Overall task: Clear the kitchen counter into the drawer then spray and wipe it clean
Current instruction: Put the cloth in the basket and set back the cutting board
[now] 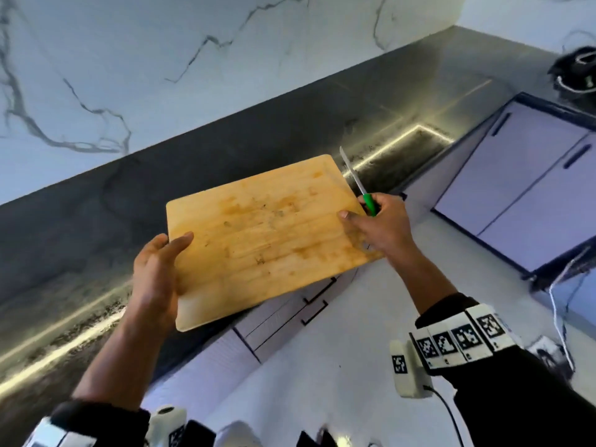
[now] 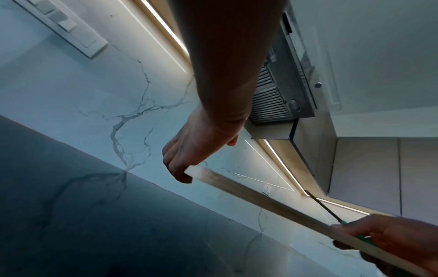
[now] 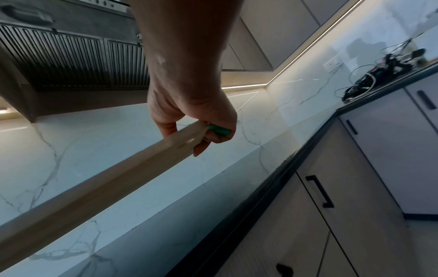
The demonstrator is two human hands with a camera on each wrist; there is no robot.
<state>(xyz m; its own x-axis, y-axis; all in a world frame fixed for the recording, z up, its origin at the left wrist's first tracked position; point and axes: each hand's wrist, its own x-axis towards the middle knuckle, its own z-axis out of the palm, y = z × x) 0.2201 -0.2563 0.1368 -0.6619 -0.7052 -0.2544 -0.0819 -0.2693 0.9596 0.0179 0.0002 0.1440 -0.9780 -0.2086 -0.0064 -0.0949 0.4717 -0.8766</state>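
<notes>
A stained wooden cutting board point(image 1: 264, 233) is held in the air above the dark counter point(image 1: 96, 221), partly past its front edge. My left hand point(image 1: 158, 272) grips its left edge, thumb on top. My right hand point(image 1: 377, 224) pinches the right edge and also holds a green-handled knife point(image 1: 361, 188), blade pointing away. In the left wrist view the board's edge point(image 2: 260, 202) runs from my left hand point(image 2: 187, 161) to my right hand point(image 2: 388, 241). In the right wrist view my right hand point(image 3: 196, 123) clamps the board point(image 3: 94, 187) and the green handle point(image 3: 219, 129).
Drawers with black handles point(image 1: 317, 301) sit below the counter's front edge. White cabinet doors point(image 1: 522, 195) stand at right, with a tangle of black cables point(image 1: 577, 72) on the counter's far right corner. A marble backsplash point(image 1: 161, 59) rises behind. A range hood point(image 3: 71, 61) hangs overhead.
</notes>
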